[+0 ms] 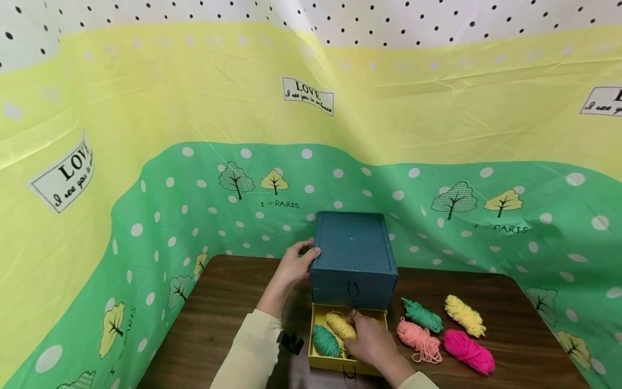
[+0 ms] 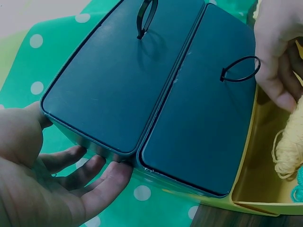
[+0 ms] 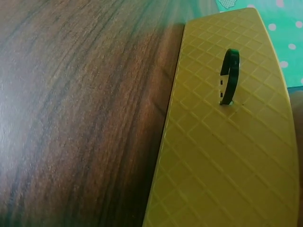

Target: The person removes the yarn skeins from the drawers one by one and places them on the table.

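A blue box of drawers [image 1: 353, 243] stands on the table, its lower yellow drawer [image 1: 318, 363] pulled out at the front. My left hand [image 1: 294, 265] rests against the box's left side; in the left wrist view its thumb is at the top edge and its loosely bent fingers touch the side. Inside the drawer, my right hand [image 1: 371, 339] holds the right end of a yellow yarn bundle [image 1: 339, 326]; its fingertips are partly hidden. A green yarn bundle [image 1: 325, 341] lies beside it. The right wrist view shows only the drawer front [image 3: 222, 142] with its black loop handle [image 3: 230, 78].
Right of the drawer, on the brown wooden table [image 1: 209, 324], lie a green bundle [image 1: 423, 315], a salmon bundle [image 1: 419, 339], another yellow bundle [image 1: 465, 315] and a pink bundle [image 1: 468, 351]. A patterned green and yellow cloth [image 1: 272, 232] hangs behind the table.
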Demonstrator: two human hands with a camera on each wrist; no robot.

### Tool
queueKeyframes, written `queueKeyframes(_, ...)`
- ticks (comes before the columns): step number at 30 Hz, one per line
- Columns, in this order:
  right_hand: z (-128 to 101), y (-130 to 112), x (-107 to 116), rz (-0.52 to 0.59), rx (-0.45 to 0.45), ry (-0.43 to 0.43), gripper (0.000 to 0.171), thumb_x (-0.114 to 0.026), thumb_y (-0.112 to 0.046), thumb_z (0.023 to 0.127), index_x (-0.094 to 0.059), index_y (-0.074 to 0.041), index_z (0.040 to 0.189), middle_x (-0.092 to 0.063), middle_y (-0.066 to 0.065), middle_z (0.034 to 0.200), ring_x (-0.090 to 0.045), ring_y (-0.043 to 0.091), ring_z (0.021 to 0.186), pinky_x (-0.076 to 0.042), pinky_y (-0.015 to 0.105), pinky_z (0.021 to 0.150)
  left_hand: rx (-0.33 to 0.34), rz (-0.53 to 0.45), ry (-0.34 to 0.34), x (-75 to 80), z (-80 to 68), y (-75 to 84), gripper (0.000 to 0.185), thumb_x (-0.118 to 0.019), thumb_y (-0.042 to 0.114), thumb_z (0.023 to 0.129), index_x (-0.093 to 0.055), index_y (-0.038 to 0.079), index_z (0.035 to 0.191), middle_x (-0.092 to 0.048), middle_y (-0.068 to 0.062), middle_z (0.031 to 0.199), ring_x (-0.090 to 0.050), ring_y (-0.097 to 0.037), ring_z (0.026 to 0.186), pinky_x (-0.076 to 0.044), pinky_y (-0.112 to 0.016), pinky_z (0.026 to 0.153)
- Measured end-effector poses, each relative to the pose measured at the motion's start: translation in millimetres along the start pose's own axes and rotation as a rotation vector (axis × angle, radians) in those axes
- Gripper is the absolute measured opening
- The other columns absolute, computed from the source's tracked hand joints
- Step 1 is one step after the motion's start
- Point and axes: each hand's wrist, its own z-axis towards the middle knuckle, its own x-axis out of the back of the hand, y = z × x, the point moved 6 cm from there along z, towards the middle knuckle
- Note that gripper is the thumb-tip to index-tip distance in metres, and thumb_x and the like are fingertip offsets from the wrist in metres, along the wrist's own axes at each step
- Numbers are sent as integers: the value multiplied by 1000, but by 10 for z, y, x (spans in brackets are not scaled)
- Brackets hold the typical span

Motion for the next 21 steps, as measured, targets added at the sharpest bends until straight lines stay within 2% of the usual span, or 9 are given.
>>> queueKeyframes(6, -24, -20, 21, 15, 36, 47, 27, -81, -23, 80, -66, -16, 102, -55, -4, 68, -48, 14, 59, -38, 33, 53, 2, -7, -1, -7, -3, 5, 60, -59, 36, 105, -44, 10, 156, -48, -20, 146, -66, -29, 114, -59, -49, 92)
queueKeyframes(12, -59, -9, 73, 95, 48, 70, 25, -76, -17, 76, -70, -16, 100, -55, -5, 68, -44, 12, 57, -35, 29, 52, 0, -9, -2, -11, -9, 10, 60, -60, 36, 105, -43, 9, 156, -48, -20, 146, -65, -29, 115, -59, -48, 91)
queueKeyframes(21, -180, 10, 219, 209, 110, 113, 21, -76, -12, 80, -70, -20, 98, -62, -7, 84, -49, 8, 68, -42, 27, 58, 2, -12, -2, -15, -20, 18, 61, -60, 35, 105, -42, 8, 157, -49, -20, 145, -66, -28, 113, -59, -49, 92)
